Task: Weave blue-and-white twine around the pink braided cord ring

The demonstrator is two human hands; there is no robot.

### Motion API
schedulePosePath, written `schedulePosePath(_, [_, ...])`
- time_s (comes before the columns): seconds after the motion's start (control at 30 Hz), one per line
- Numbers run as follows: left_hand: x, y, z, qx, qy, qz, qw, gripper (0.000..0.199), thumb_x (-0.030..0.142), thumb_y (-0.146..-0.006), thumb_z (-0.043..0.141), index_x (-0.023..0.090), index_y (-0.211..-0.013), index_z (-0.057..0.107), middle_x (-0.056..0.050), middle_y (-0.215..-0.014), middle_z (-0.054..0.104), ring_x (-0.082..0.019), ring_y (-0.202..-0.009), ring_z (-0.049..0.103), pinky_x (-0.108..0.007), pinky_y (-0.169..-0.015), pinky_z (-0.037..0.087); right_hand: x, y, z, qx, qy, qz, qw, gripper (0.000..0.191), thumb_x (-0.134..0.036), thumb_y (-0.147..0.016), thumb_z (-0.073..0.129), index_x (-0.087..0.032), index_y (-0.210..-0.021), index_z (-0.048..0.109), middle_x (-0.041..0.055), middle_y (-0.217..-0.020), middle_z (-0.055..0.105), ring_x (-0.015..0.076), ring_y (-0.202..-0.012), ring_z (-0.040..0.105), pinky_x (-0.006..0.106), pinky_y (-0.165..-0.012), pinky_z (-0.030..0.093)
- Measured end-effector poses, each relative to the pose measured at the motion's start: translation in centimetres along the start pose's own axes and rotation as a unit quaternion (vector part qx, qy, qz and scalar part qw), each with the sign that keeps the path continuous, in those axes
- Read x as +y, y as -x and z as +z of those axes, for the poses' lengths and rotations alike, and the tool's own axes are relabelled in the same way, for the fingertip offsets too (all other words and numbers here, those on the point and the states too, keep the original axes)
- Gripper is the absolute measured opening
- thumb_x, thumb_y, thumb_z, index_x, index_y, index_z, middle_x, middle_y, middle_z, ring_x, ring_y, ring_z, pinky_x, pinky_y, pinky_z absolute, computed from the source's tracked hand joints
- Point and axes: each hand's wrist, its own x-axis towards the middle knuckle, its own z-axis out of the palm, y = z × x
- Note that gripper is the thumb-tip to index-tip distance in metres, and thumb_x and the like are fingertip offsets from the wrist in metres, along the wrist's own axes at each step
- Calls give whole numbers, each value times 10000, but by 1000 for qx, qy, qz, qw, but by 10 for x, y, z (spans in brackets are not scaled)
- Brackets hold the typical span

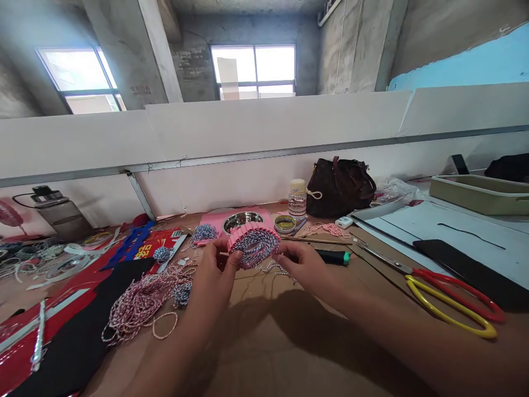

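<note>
Raised over the table is a small oval basket woven from cord (257,246), blue-and-white on the facing side with a pink band along its top. My left hand (219,270) grips its left end, the thumb pressed on the facing side. At the opposite end, the fingers of my right hand (295,259) pinch the lower right edge. Just behind the basket stands a shiny metal bowl (243,220) on a pink sheet. Loose cord (276,268) lies beneath it. To the left of my left hand sits a pile of pink-and-white cord (138,303).
Large scissors with red and yellow handles (450,300) lie at the right, near my right forearm. A roll of tape (285,223), a lidded jar (297,201) and a dark handbag (341,187) stand behind. Black cloth (99,320) and red packaging (61,314) cover the left side.
</note>
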Motion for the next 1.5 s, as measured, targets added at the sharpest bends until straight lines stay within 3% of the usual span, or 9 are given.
schedulePosePath(0.17, [-8, -8, -3, 24, 27, 5, 999, 349, 497, -835, 610, 203, -987, 501, -19, -828, 651, -198, -666, 659, -330, -635, 477, -35, 34, 7, -84, 114, -95, 985, 102, -157, -851, 558, -192, -778, 619, -41, -652, 564, 103, -599, 481, 216, -562, 337])
schedulePosePath(0.37, [-16, -15, -6, 23, 16, -7, 1000, 360, 514, -840, 605, 201, -981, 495, -40, -871, 663, -205, -669, 665, -325, -616, 466, -50, 65, 19, -387, 144, -335, 847, 96, -131, -901, 592, -200, -923, 656, -44, -744, 677, 85, -637, 542, 185, -606, 383])
schedulePosePath(0.57, [-12, -13, -7, 25, 32, -7, 999, 356, 510, -838, 603, 208, -987, 485, -33, -869, 650, -207, -667, 654, -328, -600, 473, -17, 33, 7, -88, 97, -152, 980, 284, -341, -950, 530, -184, -733, 623, -19, -662, 586, 112, -612, 489, 234, -577, 356])
schedulePosePath(0.73, [-1, -5, -5, 7, 16, -1, 1000, 310, 469, -869, 583, 216, -1010, 469, -20, -863, 636, -198, -727, 654, -344, -687, 485, 9, -5, -10, 107, -50, -11, 993, 319, -452, -883, 590, -188, -1060, 613, -47, -644, 496, 126, -587, 419, 247, -550, 323])
schedulePosePath(0.93, [6, 3, -1, 14, 21, 6, 1000, 302, 448, -850, 595, 221, -1013, 479, -19, -872, 645, -205, -744, 665, -363, -713, 478, 20, -13, -2, 56, -59, 41, 996, 307, -467, -813, 624, -180, -911, 670, -17, -674, 532, 138, -620, 434, 256, -553, 322])
schedulePosePath(1.2, [1, -3, -2, 8, 13, 0, 1000, 290, 442, -847, 595, 208, -985, 492, -25, -888, 640, -190, -711, 660, -345, -676, 478, -12, 19, 8, -72, 49, -56, 995, 135, -260, -892, 556, -188, -828, 651, -15, -712, 607, 122, -652, 516, 233, -600, 381])
schedulePosePath(1.37, [-13, -14, -5, 8, 57, -19, 998, 358, 509, -837, 601, 193, -967, 495, -14, -839, 642, -177, -642, 663, -330, -637, 501, -40, 61, 24, -323, 181, -281, 885, 116, -120, -838, 636, -231, -870, 649, -50, -766, 692, 99, -649, 563, 215, -570, 360])
schedulePosePath(1.43, [-21, -19, -6, 19, 90, -32, 995, 383, 526, -820, 619, 191, -959, 496, -4, -819, 638, -173, -619, 661, -333, -628, 516, -41, 66, 27, -344, 235, -356, 837, 73, -154, -866, 640, -226, -871, 645, -44, -696, 678, 109, -593, 534, 248, -525, 323])
schedulePosePath(1.5, [-28, -23, -7, 22, 113, -46, 992, 400, 536, -808, 636, 191, -953, 494, 0, -816, 639, -169, -610, 664, -335, -626, 531, -36, 64, 26, -303, 255, -356, 846, 54, -232, -899, 621, -219, -855, 651, -30, -666, 661, 119, -574, 518, 265, -520, 314])
